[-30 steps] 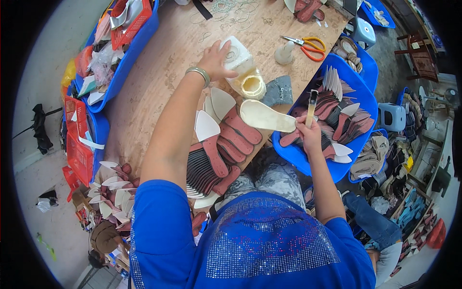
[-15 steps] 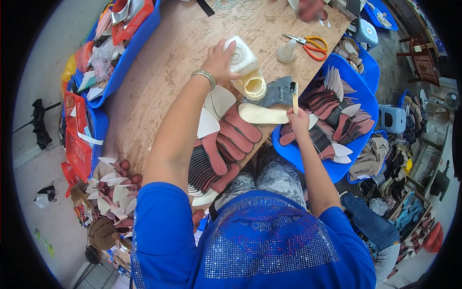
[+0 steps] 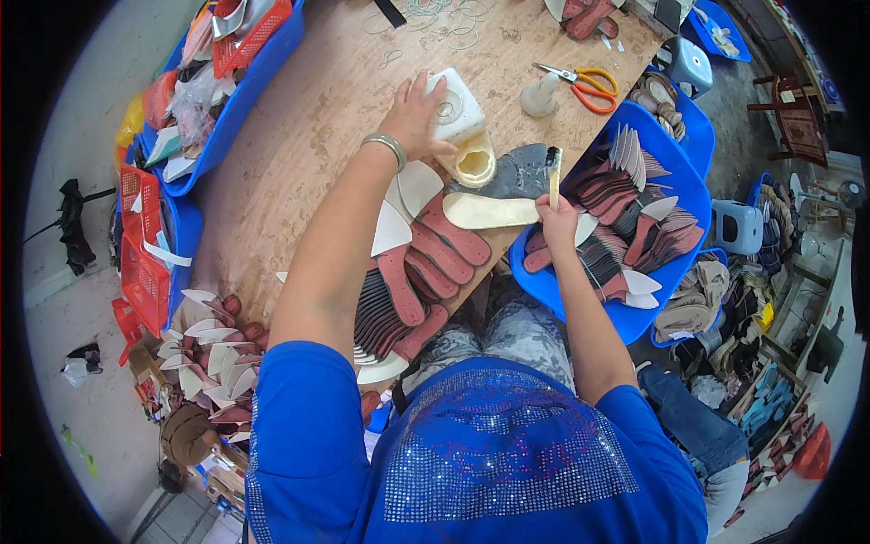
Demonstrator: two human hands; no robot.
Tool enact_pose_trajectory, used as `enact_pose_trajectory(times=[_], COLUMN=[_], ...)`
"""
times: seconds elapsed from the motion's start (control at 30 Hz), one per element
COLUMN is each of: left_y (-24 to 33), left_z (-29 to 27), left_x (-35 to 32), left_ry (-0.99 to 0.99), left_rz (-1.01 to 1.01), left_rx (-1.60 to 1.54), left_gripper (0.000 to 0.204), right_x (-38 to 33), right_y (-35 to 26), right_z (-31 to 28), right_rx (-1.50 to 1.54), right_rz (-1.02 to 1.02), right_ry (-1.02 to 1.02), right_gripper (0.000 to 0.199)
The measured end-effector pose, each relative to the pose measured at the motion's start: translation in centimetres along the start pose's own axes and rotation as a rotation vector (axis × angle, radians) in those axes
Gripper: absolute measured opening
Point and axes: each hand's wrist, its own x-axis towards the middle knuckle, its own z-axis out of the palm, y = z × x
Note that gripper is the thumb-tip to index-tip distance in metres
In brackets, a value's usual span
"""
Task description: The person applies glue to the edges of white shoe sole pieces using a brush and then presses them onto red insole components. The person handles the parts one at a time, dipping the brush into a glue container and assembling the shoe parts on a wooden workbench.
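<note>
My left hand [image 3: 414,115] grips a white plastic jug [image 3: 460,111] that lies tipped on the wooden table, its round open mouth [image 3: 475,164] facing me. My right hand [image 3: 557,218] holds a small brush [image 3: 552,171] upright by its handle, bristles up. The same hand also pinches the heel end of a cream-coloured insole [image 3: 489,210], which lies flat toward the left. Under the insole and beside it sits a fanned row of red-brown insoles [image 3: 424,272] with white heel pieces. A grey rag [image 3: 523,172] lies behind the brush.
A blue tray [image 3: 675,172] on my right holds several red and white insoles. Orange scissors [image 3: 587,83] and a white cone-shaped piece [image 3: 540,95] lie further back. Blue and red bins [image 3: 227,100] line the table's left edge. More insoles [image 3: 210,349] pile at lower left.
My right hand has moved left and up toward the jug's mouth with brush and cream insole. The left hand stays on the jug.
</note>
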Motion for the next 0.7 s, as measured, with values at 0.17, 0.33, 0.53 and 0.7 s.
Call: enact_pose_trajectory(times=[0.17,0.33,0.53,0.7], left_y=[-0.2,1.3,1.5,2.2], left_z=[0.0,-1.0,0.8,6.3], left_x=[-0.4,-2.6,-9.5,-22.0], left_ry=[0.07,0.252,0.581,0.609], left_rz=[0.027,0.084,-0.16,-0.486], left_rx=[0.072,0.232,-0.203,-0.309], left_gripper=[0.134,0.12,0.063,0.063], right_x=[-0.5,-2.0,-7.0,-8.4], right_y=[-0.1,-1.1,-2.0,-0.6], right_z=[-1.0,-2.1,-0.5,3.4], right_rx=[0.008,0.079,-0.042,-0.399], right_rz=[0.085,0.027,-0.013,-0.418], right_ry=[0.015,0.004,-0.272,-0.513], right_gripper=[0.006,0.011,0.012,0.021])
